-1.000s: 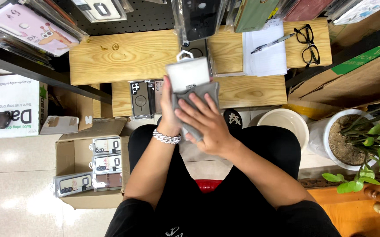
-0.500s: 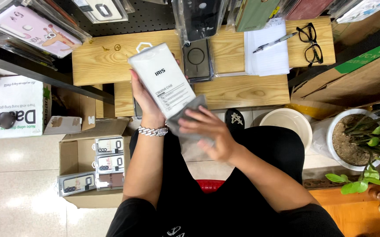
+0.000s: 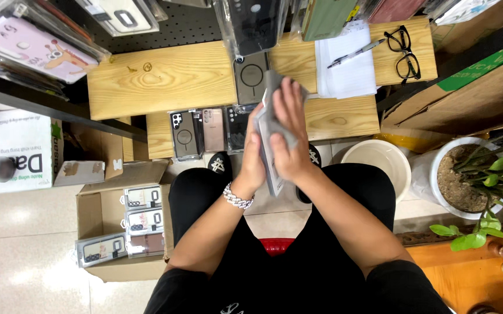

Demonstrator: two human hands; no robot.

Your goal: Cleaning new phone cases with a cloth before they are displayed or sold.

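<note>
**Hands pressing a grey packaged case between them**

The left hand (image 3: 252, 152), wearing a silver bracelet (image 3: 238, 196), is closing its palm and fingers against the left face of a flat grey packaged phone case (image 3: 270, 125). The right hand (image 3: 289, 132) is gripping the same pack from the other side, fingers laid over its upper end. The pack is standing nearly on edge above the lap, at about 6 o'clock from the wooden surface (image 3: 164, 78).

By the look of it, the person is inspecting or turning the pack; the next move seems to call for a steady two-sided grip while rotating it flat.

Counting left to right: the cardboard box (image 3: 97, 203) at 8 o'clock is showing about four packed cases; three cases are lying in a row (image 3: 212, 131) on the lower plank at 10 o'clock from the hands; one dark case (image 3: 250, 78) is lying at 12 o'clock; one notepad (image 3: 344, 72) with one pen (image 3: 355, 53) at 1 o'clock; one pair of glasses (image 3: 403, 52) at 2 o'clock; two pale pots, one bucket (image 3: 379, 166) and one planter (image 3: 425, 174), at 3 o'clock.
</note>
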